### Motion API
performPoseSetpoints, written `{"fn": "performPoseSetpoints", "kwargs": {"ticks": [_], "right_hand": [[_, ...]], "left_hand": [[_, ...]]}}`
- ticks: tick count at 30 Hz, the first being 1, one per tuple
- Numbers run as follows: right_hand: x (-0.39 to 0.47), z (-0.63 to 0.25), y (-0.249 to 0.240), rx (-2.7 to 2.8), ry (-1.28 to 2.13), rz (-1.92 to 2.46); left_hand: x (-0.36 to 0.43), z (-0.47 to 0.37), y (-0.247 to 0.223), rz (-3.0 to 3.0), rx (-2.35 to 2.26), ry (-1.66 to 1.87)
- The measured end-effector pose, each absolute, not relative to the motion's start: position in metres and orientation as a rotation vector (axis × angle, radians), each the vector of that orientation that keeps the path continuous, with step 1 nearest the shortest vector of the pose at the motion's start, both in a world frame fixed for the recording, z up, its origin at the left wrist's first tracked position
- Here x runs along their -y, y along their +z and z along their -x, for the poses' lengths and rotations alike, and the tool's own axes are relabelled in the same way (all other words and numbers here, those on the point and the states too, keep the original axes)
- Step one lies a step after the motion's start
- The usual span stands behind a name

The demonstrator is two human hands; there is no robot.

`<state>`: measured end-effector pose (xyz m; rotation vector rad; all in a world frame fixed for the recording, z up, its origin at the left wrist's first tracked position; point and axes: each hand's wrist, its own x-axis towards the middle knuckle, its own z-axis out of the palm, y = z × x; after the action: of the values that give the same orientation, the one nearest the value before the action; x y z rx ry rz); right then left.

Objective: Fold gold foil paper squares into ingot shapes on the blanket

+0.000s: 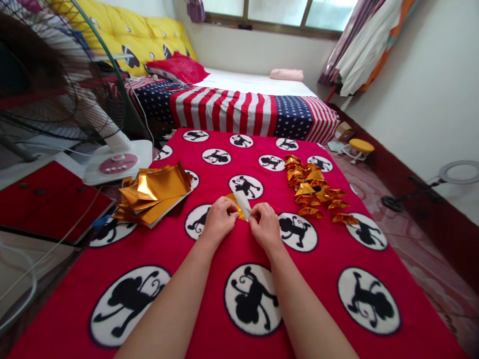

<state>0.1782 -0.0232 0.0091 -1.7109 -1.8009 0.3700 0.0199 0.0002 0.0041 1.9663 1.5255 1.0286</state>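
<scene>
A small piece of gold foil paper (242,203), with its pale underside folded up, lies between my hands at the middle of the red cloth (258,252). My left hand (221,217) pinches its left side with thumb and fingers. On the right side, my right hand (265,223) grips the pale folded edge. To the left rests a loose stack of flat gold sheets (159,192). Several folded gold foil pieces (307,188) are gathered in a cluster to the right.
A fan (118,157) stands at the left beside a red panel (48,199). Beyond the cloth is a bed (239,107) with a striped cover. A yellow stool (361,145) and a ring-light stand (419,187) are on the floor at right.
</scene>
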Motion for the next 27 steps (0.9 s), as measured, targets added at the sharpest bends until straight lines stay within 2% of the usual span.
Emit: {"fn": "performPoseSetpoints", "kwargs": {"ticks": [27], "right_hand": [[0.029, -0.171, 0.007, 1.819, 0.28, 1.718]], "left_hand": [[0.003, -0.03, 0.009, -1.996, -1.736, 0.942]]}}
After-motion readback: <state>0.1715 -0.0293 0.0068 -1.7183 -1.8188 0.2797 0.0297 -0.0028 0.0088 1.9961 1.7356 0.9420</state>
